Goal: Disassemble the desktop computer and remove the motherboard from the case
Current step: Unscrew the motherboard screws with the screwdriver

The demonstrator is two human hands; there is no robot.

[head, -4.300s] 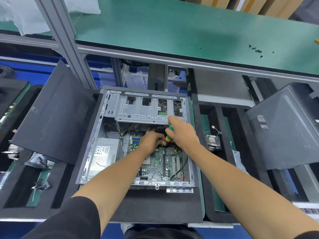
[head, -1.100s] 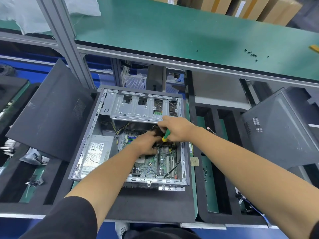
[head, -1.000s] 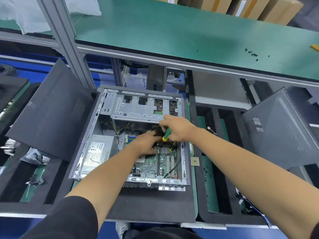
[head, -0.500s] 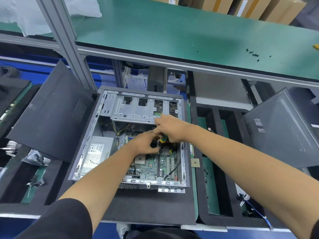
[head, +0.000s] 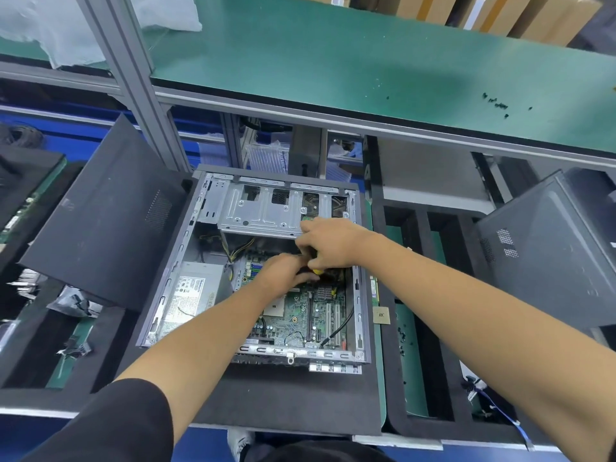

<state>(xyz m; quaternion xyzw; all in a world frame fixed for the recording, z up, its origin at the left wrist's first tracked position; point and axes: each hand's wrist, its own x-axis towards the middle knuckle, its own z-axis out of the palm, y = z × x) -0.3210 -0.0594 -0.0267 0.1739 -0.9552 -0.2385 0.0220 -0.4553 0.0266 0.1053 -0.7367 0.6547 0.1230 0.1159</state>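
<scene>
An open desktop case (head: 166,288) lies flat on a black foam pad, its green motherboard (head: 300,315) still inside. My right hand (head: 333,243) grips a screwdriver (head: 316,271) with a yellow-green handle, held upright over the board's far edge, just below the metal drive cage (head: 263,211). My left hand (head: 283,271) rests on the board beside the tool, fingers curled at its shaft; what they touch is hidden. The grey power supply (head: 196,291) sits in the case's left half.
A black side panel (head: 100,215) leans at the left of the case, another dark case (head: 550,255) stands at the right. A small square chip (head: 381,315) lies on the foam to the right. Several black screws (head: 496,103) are scattered on the green bench behind.
Both hands stay at the same spot over the board's far edge. My right hand has shifted slightly left over the screwdriver, hiding more of its handle.
</scene>
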